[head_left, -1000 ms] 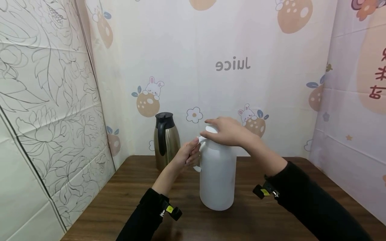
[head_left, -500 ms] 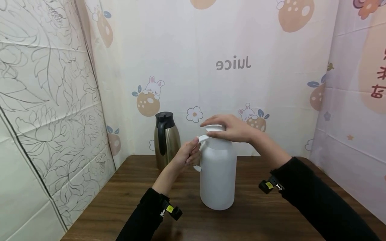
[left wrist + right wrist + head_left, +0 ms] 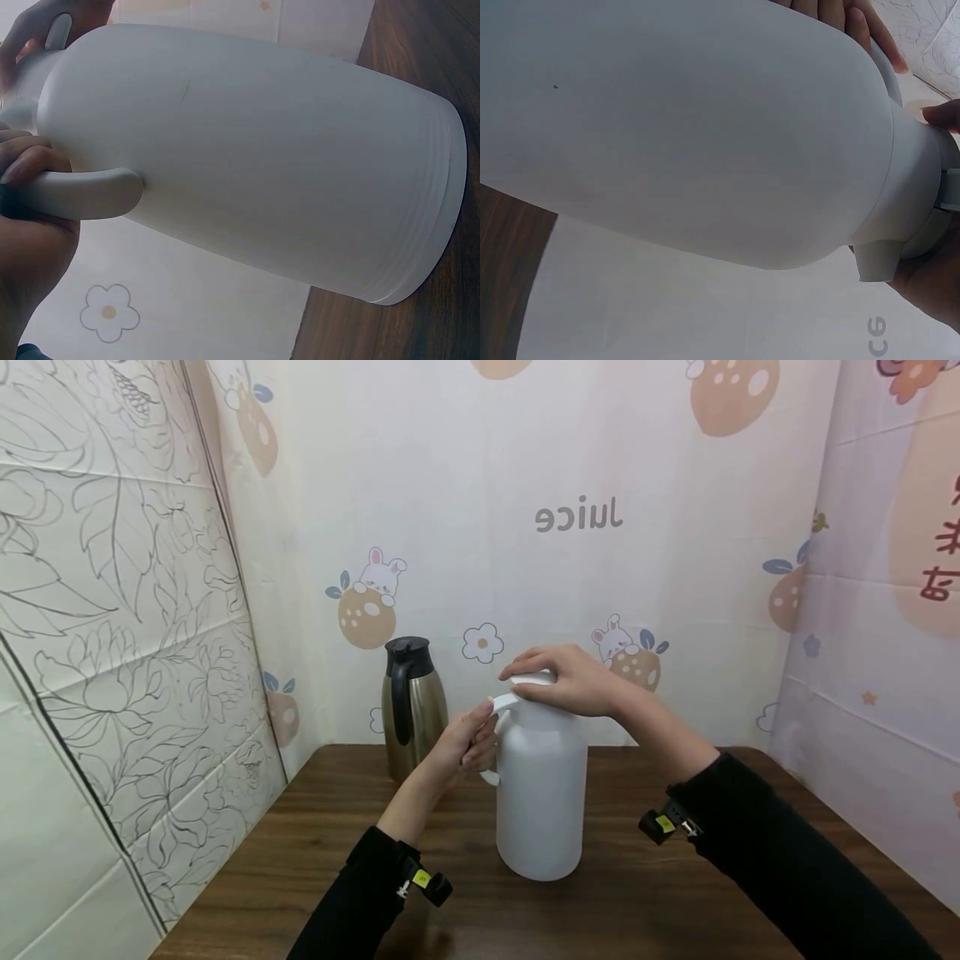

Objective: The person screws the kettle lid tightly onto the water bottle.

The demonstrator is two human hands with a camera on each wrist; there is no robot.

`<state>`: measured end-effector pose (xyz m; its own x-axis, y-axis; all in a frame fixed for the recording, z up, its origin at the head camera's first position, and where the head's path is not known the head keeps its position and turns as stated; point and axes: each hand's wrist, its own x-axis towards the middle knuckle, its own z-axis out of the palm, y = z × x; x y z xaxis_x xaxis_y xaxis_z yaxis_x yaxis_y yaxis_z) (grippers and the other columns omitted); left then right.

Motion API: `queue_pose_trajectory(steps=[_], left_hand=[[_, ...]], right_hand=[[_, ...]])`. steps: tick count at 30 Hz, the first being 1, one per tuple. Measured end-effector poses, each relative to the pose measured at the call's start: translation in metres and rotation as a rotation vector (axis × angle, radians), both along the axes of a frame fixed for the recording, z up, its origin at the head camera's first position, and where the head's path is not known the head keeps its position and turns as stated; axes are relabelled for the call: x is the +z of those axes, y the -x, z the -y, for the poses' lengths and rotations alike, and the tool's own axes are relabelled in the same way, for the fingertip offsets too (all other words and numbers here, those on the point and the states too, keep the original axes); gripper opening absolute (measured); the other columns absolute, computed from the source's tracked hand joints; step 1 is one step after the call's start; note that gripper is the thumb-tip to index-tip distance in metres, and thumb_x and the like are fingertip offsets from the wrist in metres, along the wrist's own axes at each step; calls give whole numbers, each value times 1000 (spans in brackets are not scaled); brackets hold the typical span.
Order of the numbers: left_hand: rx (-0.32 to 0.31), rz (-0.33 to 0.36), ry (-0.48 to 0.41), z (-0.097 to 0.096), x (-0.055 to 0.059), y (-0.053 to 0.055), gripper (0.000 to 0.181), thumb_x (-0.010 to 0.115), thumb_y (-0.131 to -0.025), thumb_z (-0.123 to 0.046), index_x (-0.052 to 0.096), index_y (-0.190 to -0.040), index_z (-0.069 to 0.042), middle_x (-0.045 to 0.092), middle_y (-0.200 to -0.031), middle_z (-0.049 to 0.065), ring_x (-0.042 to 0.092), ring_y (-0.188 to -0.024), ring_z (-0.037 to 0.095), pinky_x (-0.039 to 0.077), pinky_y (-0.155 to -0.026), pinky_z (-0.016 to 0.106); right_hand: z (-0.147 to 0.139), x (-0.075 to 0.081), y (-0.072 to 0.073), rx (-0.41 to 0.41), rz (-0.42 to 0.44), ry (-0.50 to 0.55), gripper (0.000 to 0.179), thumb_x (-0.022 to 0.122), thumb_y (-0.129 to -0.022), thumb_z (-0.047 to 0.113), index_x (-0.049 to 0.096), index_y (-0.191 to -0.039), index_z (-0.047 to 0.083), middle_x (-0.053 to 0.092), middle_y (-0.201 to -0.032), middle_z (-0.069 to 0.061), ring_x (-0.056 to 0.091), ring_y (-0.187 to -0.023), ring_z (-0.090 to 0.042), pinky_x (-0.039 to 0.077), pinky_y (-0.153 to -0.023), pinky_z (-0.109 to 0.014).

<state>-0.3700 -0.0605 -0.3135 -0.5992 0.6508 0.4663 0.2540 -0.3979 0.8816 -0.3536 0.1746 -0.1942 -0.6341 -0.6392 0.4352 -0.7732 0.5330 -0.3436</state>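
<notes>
A tall white thermos jug (image 3: pixel 542 802) stands upright on the brown table. My left hand (image 3: pixel 467 745) grips its handle (image 3: pixel 82 196), with the fingers wrapped round it in the left wrist view. Over the top, my right hand (image 3: pixel 566 681) holds the white lid (image 3: pixel 534 678), thumb on the near side and fingers across the far side. Part of the lid is hidden under the palm. In the right wrist view, a short spout (image 3: pixel 878 261) sticks out from the jug's neck, close to the right hand.
A gold vacuum flask (image 3: pixel 429 718) with a black top and black handle stands behind and left of the white jug. Patterned curtains (image 3: pixel 480 527) enclose the back and both sides of the wooden table (image 3: pixel 660 877).
My right hand has turned on the lid and shifted a little up and right, then slightly back left. My left hand has stayed on the handle, and the jug stands in the same place.
</notes>
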Motion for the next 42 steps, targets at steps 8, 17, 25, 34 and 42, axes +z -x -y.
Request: queue_pose_trajectory(steps=[8, 17, 25, 34, 42], left_hand=[[4, -6, 5, 0, 1, 0, 49, 36, -116, -45, 43, -73, -22, 43, -52, -14, 38, -42, 2, 28, -44, 20], [25, -16, 10, -1, 0, 1, 50, 37, -116, -46, 43, -72, -23, 43, -52, -14, 37, -42, 3, 28, -44, 20], [-2, -21, -6, -2, -1, 3, 50, 36, -116, -43, 42, -71, -21, 44, -50, -15, 35, -41, 2, 26, -43, 20], [-15, -9, -11, -1, -1, 2, 50, 36, -117, -44, 43, -73, -21, 44, -51, -15, 36, -41, 2, 28, -44, 19], [-10, -10, -11, -2, 0, 0, 50, 35, -117, -42, 43, -72, -21, 43, -50, -15, 36, -41, 2, 27, -44, 19]], right_hand=[[8, -1, -5, -80, -11, 28, 28, 70, -101, 31, 78, -125, 19, 71, -135, -4, 65, -124, -27, 59, -86, -45], [19, -4, -12, -214, -31, 53, 32, 65, -98, 32, 80, -122, 16, 74, -128, -6, 67, -122, -28, 59, -87, -47], [32, -7, -20, -373, -77, 37, 35, 62, -94, 35, 81, -119, 18, 75, -121, -6, 67, -91, -23, 54, -67, -37], [38, -8, -23, -456, -135, -22, 42, 59, -95, 36, 78, -126, 15, 75, -120, -11, 66, -84, -25, 51, -65, -37], [34, 0, -24, -401, -62, -58, 41, 58, -99, 34, 76, -129, 13, 74, -123, -12, 65, -90, -25, 52, -68, -38]])
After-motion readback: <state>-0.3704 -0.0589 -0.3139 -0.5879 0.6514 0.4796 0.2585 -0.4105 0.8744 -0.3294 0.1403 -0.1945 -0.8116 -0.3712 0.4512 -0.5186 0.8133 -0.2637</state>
